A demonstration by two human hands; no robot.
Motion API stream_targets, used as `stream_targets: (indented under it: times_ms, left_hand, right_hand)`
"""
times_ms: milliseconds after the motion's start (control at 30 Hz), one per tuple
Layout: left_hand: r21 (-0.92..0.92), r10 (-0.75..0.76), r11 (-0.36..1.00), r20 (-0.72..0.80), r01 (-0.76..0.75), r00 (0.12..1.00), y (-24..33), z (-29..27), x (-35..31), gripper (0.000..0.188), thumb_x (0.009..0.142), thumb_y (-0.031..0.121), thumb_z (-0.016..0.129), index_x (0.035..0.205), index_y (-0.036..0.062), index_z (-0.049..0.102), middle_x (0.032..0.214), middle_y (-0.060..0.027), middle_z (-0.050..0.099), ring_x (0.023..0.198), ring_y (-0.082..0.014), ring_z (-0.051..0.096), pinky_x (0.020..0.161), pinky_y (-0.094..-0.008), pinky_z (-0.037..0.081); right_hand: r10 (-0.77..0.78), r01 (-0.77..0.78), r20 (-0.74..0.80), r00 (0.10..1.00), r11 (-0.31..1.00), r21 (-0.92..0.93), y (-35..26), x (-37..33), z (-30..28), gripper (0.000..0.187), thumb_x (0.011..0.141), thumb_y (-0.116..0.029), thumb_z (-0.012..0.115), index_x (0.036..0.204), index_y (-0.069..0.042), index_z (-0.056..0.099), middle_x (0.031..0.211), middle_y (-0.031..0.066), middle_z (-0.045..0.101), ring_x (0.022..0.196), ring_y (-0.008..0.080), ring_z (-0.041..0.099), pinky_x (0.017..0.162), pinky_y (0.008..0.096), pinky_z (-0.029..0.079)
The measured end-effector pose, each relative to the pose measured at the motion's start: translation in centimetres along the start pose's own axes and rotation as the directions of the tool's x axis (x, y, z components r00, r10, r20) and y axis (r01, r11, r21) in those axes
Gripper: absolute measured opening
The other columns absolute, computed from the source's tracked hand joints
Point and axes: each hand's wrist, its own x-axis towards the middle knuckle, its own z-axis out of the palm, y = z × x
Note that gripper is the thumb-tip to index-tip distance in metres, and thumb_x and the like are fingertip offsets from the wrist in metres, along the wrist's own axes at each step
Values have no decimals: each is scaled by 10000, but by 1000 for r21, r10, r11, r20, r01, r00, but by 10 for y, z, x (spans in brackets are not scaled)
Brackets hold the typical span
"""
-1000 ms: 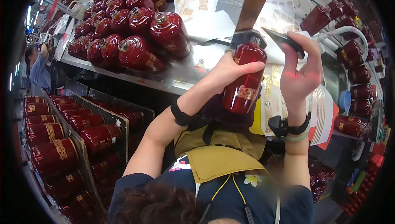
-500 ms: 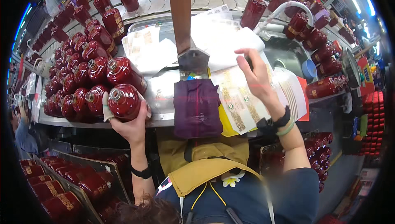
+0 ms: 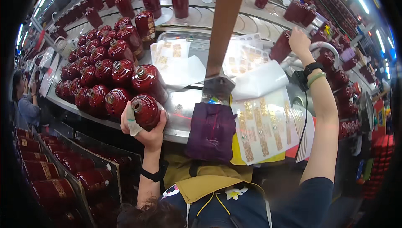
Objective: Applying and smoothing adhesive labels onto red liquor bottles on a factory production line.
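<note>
My left hand (image 3: 146, 138) is closed around a glossy dark red bottle (image 3: 145, 112) at the front corner of the bottle group; its open neck tilts toward me. White finger covers show on that hand. On the far right, my outstretched right hand (image 3: 300, 42) is curled at the neck of another dark red bottle (image 3: 279, 47), its fingertips partly hidden. Sheets of gold stickers (image 3: 261, 129) lie in front of me, right of a purple cloth (image 3: 211, 131) draped over a support. A curled white backing sheet (image 3: 261, 79) rests above them.
Several red bottles (image 3: 98, 73) crowd the left of the metal counter. A brown post (image 3: 226, 22) rises mid-counter. Behind runs a conveyor (image 3: 192, 14) carrying bottles. A curved white tap (image 3: 331, 47) stands at right. Crates of bottles (image 3: 90, 177) sit low left. Other people work at far left and far right.
My right hand has reached up and right from above the sticker sheets to the far bottle. My left hand still holds its bottle, now tipped more toward me. The whole view has shifted.
</note>
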Motion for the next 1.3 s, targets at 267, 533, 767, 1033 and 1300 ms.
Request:
stream_targets:
  times_ms: [267, 533, 767, 1033, 1300]
  left_hand:
    - [-100, 13, 995, -28, -15, 1000, 12, -13, 2, 1009, 772, 368, 915, 1498, -23, 333, 1439, -163, 413, 1303, -295, 364, 1105, -421, 393]
    - [-544, 280, 822, 132, -167, 951, 70, -2, 21, 755, 832, 267, 809, 1432, -4, 440, 1408, -211, 500, 1221, -349, 516, 1022, -459, 419]
    - [-824, 311, 550, 351, 134, 883, 133, 19, 45, 1087, 747, 349, 919, 1565, -28, 311, 1593, -307, 316, 1400, -476, 428, 1155, -499, 364]
    - [-605, 176, 212, 796, 767, 579, 130, 0, 21, 912, 854, 184, 806, 1535, -66, 253, 1404, -200, 525, 1274, -247, 566, 1066, -369, 471]
    - [-308, 15, 116, 951, 944, 308, 112, 29, -7, 585, 998, 345, 697, 1311, -82, 448, 1211, -174, 639, 1041, -189, 668, 886, -323, 567]
  right_hand:
    - [71, -61, -75, 995, 990, 125, 11, 6, 6, 325, 993, -367, 606, 1111, -66, 640, 1143, 192, 716, 1079, 404, 686, 870, 514, 557]
    - [-202, 346, -441, 874, 898, 274, -29, -79, -78, 202, 994, -241, 641, 958, -43, 620, 1077, 85, 640, 958, 379, 647, 755, 466, 501]
    - [-322, 539, -434, 842, 557, 632, -83, -194, -214, 191, 939, -134, 726, 921, 5, 597, 885, 117, 583, 734, 317, 562, 669, 355, 459]
    - [-325, 33, 28, 945, 181, 983, -124, -261, -162, 310, 990, -211, 694, 1214, -14, 608, 828, 72, 664, 702, 104, 556, 672, 285, 464]
    - [-390, -501, 429, 815, -103, 859, -159, -314, -107, 510, 1078, -338, 566, 1456, -2, 499, 1155, 122, 691, 999, 125, 638, 889, 289, 515]
